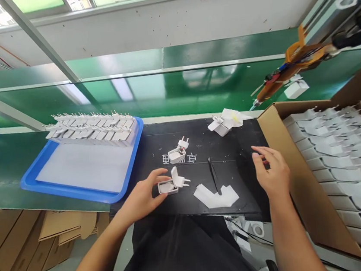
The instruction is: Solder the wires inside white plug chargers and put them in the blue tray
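Note:
My left hand grips a small white charger housing between thumb and fingers, at the near edge of the black mat. Its pronged plug cap stands swung up at the right end. Just beyond lies a second opened charger, wiring showing beside its pins. My right hand hovers over the mat's right side, fingers loosely bent and apart from the thumb; I make out nothing held. Between the hands are black tweezers and a notched white sheet.
Left, a blue tray carries rows of white chargers. At right a cardboard box holds many more housings. A white piece with crumpled paper sits at the mat's back. An orange-handled tool hangs at upper right.

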Motion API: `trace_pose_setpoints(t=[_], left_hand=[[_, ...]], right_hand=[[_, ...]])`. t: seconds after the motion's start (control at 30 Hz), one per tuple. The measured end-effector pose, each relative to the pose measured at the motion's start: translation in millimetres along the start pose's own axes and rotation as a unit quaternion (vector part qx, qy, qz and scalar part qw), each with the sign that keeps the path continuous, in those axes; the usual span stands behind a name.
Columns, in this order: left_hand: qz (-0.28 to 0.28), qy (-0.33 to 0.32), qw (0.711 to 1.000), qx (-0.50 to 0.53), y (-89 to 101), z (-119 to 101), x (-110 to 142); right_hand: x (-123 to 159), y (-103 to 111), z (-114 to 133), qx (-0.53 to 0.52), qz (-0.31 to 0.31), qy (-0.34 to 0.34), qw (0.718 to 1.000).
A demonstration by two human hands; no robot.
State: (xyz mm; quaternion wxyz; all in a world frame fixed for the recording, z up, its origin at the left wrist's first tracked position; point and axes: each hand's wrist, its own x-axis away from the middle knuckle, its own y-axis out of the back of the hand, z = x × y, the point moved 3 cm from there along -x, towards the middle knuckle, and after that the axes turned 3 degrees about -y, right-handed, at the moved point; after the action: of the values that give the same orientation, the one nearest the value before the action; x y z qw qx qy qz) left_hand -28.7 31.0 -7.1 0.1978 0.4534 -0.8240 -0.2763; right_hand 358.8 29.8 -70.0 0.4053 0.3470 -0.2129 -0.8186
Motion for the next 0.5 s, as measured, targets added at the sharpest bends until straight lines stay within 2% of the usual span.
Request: trace_pose_setpoints(t=[0.07, 0.17, 0.27, 0.37, 0.5], left_hand=[[0.018, 0.003, 1.000, 0.020, -14.4, 4, 2], [0.015, -0.017, 0.997, 0.076, -17.9, 6, -7], [-0.048, -0.020, 0.990, 0.129, -10.3, 14, -25], [-0.122, 0.005, 0.989, 0.087, -7.3, 28, -53], [-0.090, 0.012, 0.996, -0.019, -18.8, 37, -89]], right_hand=[[-5, -9, 22, -0.055, 0.087, -0.019, 0.995], [-14, -30, 72, -0.111, 0.216, -0.010, 0.970], [-25, -59, 120, -0.095, 0.313, 0.016, 0.945], [-40, -88, 150, -0.072, 0.339, 0.015, 0.938], [-53, -116, 167, -0.055, 0.363, 0.025, 0.930]])
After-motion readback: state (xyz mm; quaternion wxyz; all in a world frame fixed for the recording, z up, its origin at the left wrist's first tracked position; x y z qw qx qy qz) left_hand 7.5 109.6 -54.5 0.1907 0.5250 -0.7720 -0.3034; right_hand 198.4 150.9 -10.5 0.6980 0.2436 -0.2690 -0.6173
